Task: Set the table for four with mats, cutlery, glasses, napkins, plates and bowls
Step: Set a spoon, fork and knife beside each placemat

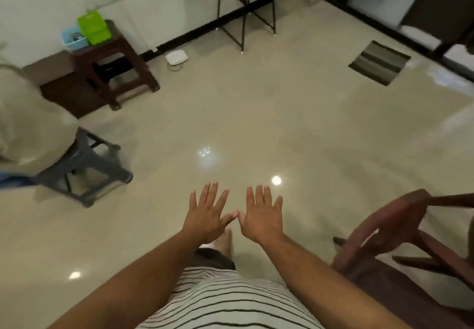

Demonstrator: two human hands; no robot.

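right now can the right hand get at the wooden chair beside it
Probably yes. The right hand is open and holds nothing, and the wooden chair stands close on its right with only bare floor between them.

Floor [256,113] is showing glossy beige. Left of it, a dark brown stool [112,72] is carrying a bright green box [93,27] and a light blue tub [73,40]. Grey stool [84,167] is standing nearer. Right: grey-striped mat [379,63], reddish-brown chair [400,246]. Shirt [225,300] is showing white with thin black stripes.
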